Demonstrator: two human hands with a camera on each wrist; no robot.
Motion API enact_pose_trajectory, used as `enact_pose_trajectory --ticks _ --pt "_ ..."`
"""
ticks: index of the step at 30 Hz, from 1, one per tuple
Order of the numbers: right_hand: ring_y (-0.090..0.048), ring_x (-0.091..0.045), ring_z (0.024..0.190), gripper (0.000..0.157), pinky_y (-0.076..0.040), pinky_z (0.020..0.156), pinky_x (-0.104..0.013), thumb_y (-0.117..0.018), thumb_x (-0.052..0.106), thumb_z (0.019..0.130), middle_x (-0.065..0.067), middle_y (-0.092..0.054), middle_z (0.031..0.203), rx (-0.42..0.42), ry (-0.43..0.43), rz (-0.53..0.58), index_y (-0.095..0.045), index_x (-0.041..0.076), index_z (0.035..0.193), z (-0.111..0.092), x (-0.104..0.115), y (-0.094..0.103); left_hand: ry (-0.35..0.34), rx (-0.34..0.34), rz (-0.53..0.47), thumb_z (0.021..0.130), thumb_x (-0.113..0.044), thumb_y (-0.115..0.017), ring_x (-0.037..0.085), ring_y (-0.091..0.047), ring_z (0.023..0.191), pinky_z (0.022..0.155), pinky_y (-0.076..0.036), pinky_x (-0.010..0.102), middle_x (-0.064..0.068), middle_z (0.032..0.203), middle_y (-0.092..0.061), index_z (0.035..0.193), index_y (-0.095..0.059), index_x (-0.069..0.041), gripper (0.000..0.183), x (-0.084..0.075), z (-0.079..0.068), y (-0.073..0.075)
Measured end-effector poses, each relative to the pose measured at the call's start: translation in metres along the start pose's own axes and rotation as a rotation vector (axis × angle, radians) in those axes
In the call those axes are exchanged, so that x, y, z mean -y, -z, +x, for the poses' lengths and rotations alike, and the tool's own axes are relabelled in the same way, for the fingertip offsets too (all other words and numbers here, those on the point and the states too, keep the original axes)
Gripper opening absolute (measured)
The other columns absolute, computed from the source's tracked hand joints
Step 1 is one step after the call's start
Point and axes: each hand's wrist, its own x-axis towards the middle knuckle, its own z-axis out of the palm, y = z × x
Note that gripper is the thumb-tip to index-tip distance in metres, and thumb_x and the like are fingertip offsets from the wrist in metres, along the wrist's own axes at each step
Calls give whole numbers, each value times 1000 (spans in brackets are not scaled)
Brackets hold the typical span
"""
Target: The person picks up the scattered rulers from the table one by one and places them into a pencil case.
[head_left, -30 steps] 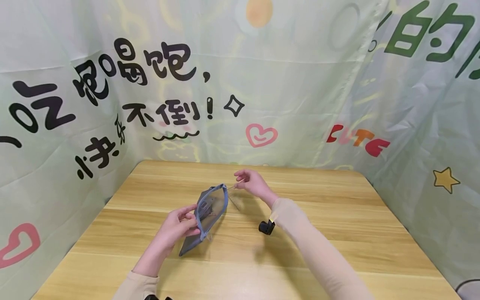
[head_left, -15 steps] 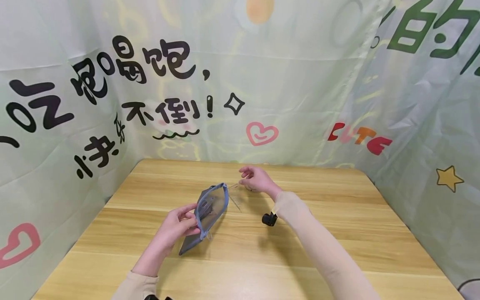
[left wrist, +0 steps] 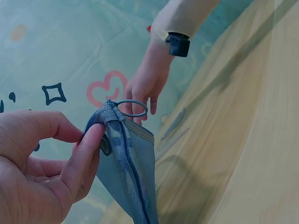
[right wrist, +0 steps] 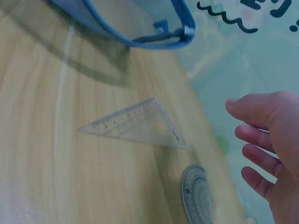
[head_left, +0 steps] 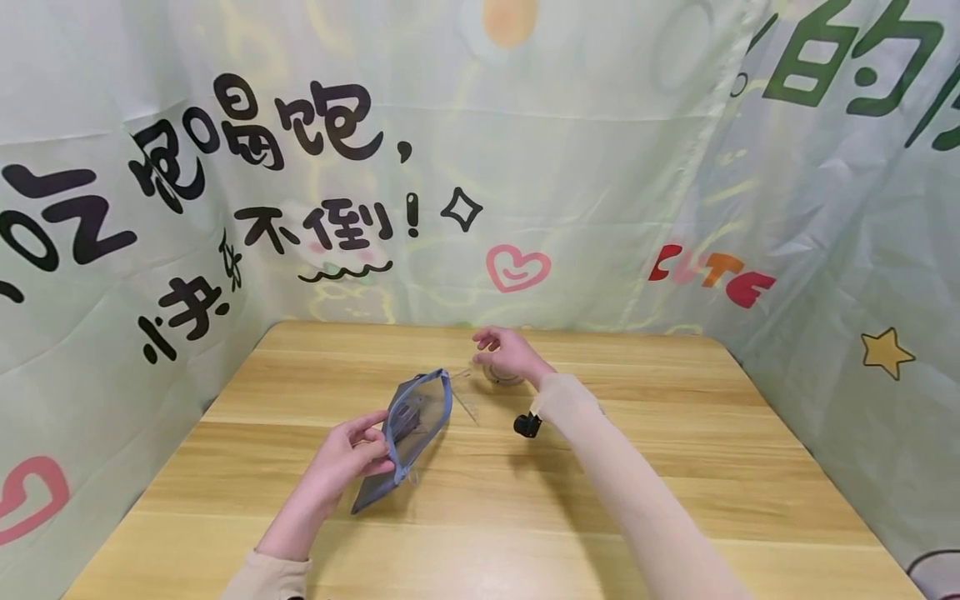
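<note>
My left hand (head_left: 351, 457) pinches the rim of a blue zip pouch (left wrist: 128, 154) between thumb and fingers. The pouch stands tilted on the table with its mouth open, and some see-through bluish pieces show inside. Beyond its far end my right hand (head_left: 508, 354) hovers with loosely bent fingers, and the right wrist view shows nothing between them. On the table below lie a clear triangular set square (right wrist: 135, 125), close to the pouch, and a clear round-edged protractor (right wrist: 197, 195). In the head view the right hand partly covers the protractor.
The wooden table (head_left: 675, 475) is bordered by printed cloth walls (head_left: 600, 167) at the back and both sides. A small black camera (head_left: 527, 426) hangs under the right wrist.
My right hand has moved away from the pouch's far end, slightly right and toward the back. The set square and protractor now show more plainly. My left hand keeps its grip on the pouch.
</note>
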Motion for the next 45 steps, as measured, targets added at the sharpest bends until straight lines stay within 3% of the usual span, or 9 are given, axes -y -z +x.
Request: enact_pose_trajectory --ticks 9,22,34,41,45 --pt "-56 -33 117 45 -46 107 -48 -69 15 90 -20 -62 128 -5 8 39 -59 0 131 1 -13 -6 4 -12 -2 88 3 -56 12 -58 80 74 -62 22 3 96 -50 145 -39 7 60 1 0 2" --pt "-56 -33 122 49 -49 105 -48 -68 24 92 -16 -58 135 -40 -112 100 -57 3 134 -9 -41 -11 2 -6 -4 88 3 -55 11 -58 79 74 -62 23 3 96 -49 146 -38 7 61 1 1 2" --pt "-56 -34 123 49 -47 108 -49 -67 29 90 -18 -60 132 -93 -100 -23 -61 1 130 -16 -51 -21 2 -1 -10 87 4 -55 10 -57 80 74 -62 22 3 96 -49 145 -38 7 60 1 0 3" --pt "-44 -34 127 58 -34 111 -54 -73 37 83 -15 -53 133 -86 -159 -83 -61 13 134 -22 -50 -20 1 2 -7 88 3 -54 10 -57 79 74 -62 22 2 95 -49 146 -37 8 61 0 0 2" --pt "-43 -34 126 59 -35 110 -53 -74 38 82 -15 -51 134 -84 -174 -101 -60 16 135 -24 -53 -22 -6 7 -6 88 4 -54 10 -56 79 75 -62 22 0 94 -48 146 -36 8 61 1 -1 1"
